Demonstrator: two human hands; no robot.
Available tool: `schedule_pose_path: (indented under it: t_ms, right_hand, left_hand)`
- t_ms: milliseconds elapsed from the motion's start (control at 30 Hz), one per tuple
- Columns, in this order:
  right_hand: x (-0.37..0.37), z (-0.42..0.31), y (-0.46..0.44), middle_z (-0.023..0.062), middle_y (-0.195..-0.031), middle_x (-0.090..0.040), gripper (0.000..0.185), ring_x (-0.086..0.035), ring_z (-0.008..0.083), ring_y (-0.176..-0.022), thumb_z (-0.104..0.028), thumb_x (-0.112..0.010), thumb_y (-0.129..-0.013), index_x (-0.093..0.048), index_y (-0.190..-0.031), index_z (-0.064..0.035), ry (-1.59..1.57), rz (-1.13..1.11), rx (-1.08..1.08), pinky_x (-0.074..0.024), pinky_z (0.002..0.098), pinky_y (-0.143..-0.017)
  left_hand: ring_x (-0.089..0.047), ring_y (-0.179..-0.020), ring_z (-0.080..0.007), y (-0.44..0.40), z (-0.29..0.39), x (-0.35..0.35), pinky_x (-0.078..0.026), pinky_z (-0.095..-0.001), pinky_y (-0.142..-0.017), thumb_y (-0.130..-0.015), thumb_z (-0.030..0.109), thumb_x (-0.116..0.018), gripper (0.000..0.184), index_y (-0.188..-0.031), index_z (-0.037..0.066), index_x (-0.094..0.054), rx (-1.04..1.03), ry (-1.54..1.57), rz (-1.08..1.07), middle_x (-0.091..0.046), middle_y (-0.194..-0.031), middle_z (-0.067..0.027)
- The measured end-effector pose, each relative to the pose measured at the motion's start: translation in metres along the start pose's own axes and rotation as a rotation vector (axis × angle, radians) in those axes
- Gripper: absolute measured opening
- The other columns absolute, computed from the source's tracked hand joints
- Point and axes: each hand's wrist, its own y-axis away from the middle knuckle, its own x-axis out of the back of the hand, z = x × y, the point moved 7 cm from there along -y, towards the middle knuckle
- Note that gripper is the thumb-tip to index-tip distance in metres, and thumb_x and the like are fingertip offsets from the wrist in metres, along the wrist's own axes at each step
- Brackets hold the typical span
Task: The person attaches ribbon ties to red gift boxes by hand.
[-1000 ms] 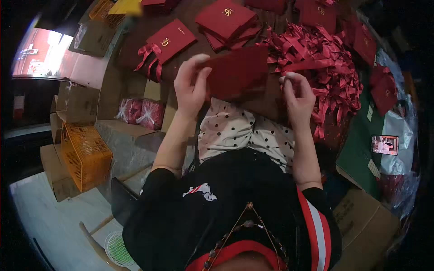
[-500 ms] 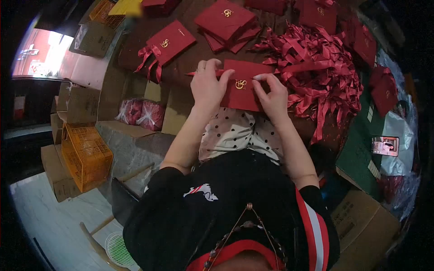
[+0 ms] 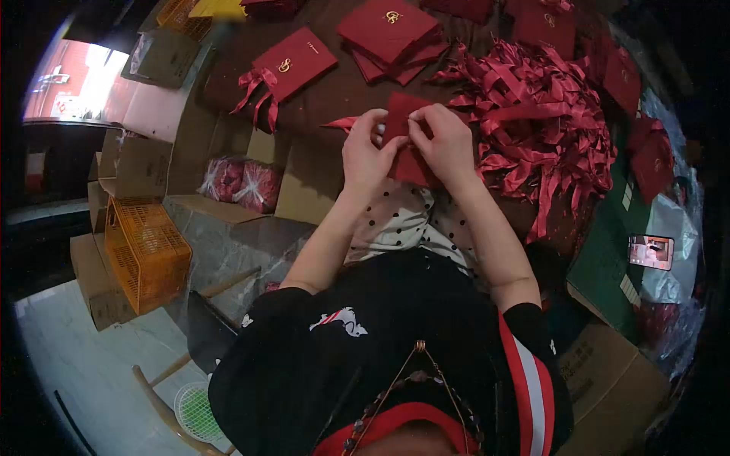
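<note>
Counter: brown-covered, upper middle of the frame.
Stock on counter: stack of dark-red folders, gold monogram on top; one ribboned folder, to its left; ribbon heap, satiny red, right of centre.
Room, left: orange crate, slatted; carton with wrapped red bundles; pale floor, lower left.
Room, right: lit phone, near the frame's edge.
Folder in work: plain dark red where visible, partly covered; centre of the frame, above the polka-dot trousers.
Loose ribbon end: pointed, just left of the left grip.
Grips: left and right grip both closed on the folder.
Change from half a second ago: right grip nearer the left; folder's gold monogram, then showing, now out of sight.
</note>
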Motion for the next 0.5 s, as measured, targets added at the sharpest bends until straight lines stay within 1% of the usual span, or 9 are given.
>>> schedule_pose_path:
  t_ms: [33,67,133,200,267,333,400,433,500]
  right_hand:
    - [-0.002,-0.002,-0.001,0.0097,-0.091,-0.065,0.012,-0.066,0.0310,-0.085,-0.012,-0.070,-0.086,-0.063,-0.093,-0.0060,0.036,-0.018,0.013,-0.0538,0.0411,-0.071]
    - [-0.004,-0.003,-0.002,0.0097,-0.091,-0.064,0.012,-0.066,0.0311,-0.086,-0.012,-0.070,-0.086,-0.062,-0.093,-0.0061,0.072,-0.037,0.026,-0.0539,0.0411,-0.071]
    - [-0.006,-0.002,-0.002,0.0097,-0.090,-0.063,0.012,-0.065,0.0316,-0.086,-0.013,-0.070,-0.085,-0.062,-0.092,-0.0069,0.045,-0.049,0.028,-0.0537,0.0416,-0.072]
    - [-0.006,-0.005,-0.001,0.0102,-0.089,-0.063,0.011,-0.065,0.0321,-0.086,-0.013,-0.069,-0.085,-0.062,-0.091,-0.0072,0.069,-0.055,0.055,-0.0537,0.0419,-0.073]
    - [-0.007,-0.007,0.000,0.0107,-0.090,-0.062,0.012,-0.065,0.0324,-0.086,-0.013,-0.069,-0.085,-0.061,-0.092,-0.0066,0.082,-0.062,0.073,-0.0538,0.0422,-0.073]
    - [-0.006,-0.009,0.000,0.0116,-0.090,-0.062,0.014,-0.065,0.0329,-0.087,-0.013,-0.069,-0.085,-0.060,-0.093,-0.0055,0.111,-0.075,0.106,-0.0540,0.0428,-0.074]
    - [-0.005,-0.007,0.000,0.0121,-0.093,-0.062,0.016,-0.065,0.0332,-0.088,-0.012,-0.069,-0.085,-0.059,-0.095,-0.0050,0.124,-0.111,0.089,-0.0542,0.0437,-0.074]
    - [-0.005,-0.010,-0.001,0.0123,-0.092,-0.061,0.016,-0.065,0.0332,-0.088,-0.012,-0.069,-0.085,-0.058,-0.094,-0.0046,0.144,-0.121,0.117,-0.0543,0.0438,-0.073]
    - [-0.004,-0.018,-0.003,0.0127,-0.089,-0.059,0.016,-0.064,0.0326,-0.086,-0.011,-0.068,-0.084,-0.056,-0.091,-0.0038,0.207,-0.157,0.178,-0.0545,0.0433,-0.071]
  left_hand:
    - [-0.062,-0.084,-0.0155,0.000,-0.001,0.000,-0.053,-0.0305,-0.076,-0.078,0.013,-0.083,0.048,-0.121,0.004,-0.063,-0.071,0.063,0.043,-0.068,-0.097,-0.0072]
    - [-0.062,-0.084,-0.0155,-0.001,-0.004,0.000,-0.053,-0.0305,-0.076,-0.078,0.013,-0.083,0.048,-0.121,0.004,-0.063,-0.072,0.063,0.046,-0.068,-0.097,-0.0072]
    - [-0.062,-0.086,-0.0142,-0.002,-0.011,-0.007,-0.053,-0.0304,-0.078,-0.080,0.011,-0.082,0.048,-0.123,0.003,-0.062,0.054,0.172,-0.053,-0.068,-0.099,-0.0063]
    - [-0.062,-0.087,-0.0134,-0.001,-0.014,-0.008,-0.053,-0.0299,-0.078,-0.081,0.008,-0.080,0.048,-0.124,0.001,-0.062,0.077,0.132,-0.073,-0.068,-0.102,-0.0055]
    - [-0.062,-0.087,-0.0128,0.001,-0.008,-0.008,-0.052,-0.0293,-0.078,-0.082,0.006,-0.078,0.046,-0.124,0.001,-0.062,-0.063,0.115,-0.029,-0.068,-0.103,-0.0056]
    - [-0.063,-0.089,-0.0162,0.004,-0.004,-0.009,-0.052,-0.0307,-0.079,-0.081,0.005,-0.077,0.045,-0.124,0.002,-0.063,-0.018,0.158,-0.047,-0.067,-0.104,-0.0081]
    - [-0.064,-0.091,-0.0215,0.006,0.008,-0.004,-0.051,-0.0326,-0.082,-0.080,0.003,-0.076,0.044,-0.122,0.003,-0.063,-0.142,0.070,0.013,-0.064,-0.104,-0.0112]
    - [-0.063,-0.091,-0.0272,0.009,0.015,-0.003,-0.050,-0.0349,-0.084,-0.079,0.002,-0.075,0.043,-0.120,0.004,-0.063,-0.198,0.058,0.039,-0.062,-0.102,-0.0140]
    - [-0.063,-0.092,-0.0289,0.015,0.026,-0.002,-0.051,-0.0359,-0.083,-0.079,0.001,-0.074,0.042,-0.120,0.004,-0.063,-0.253,-0.055,0.029,-0.061,-0.101,-0.0151]
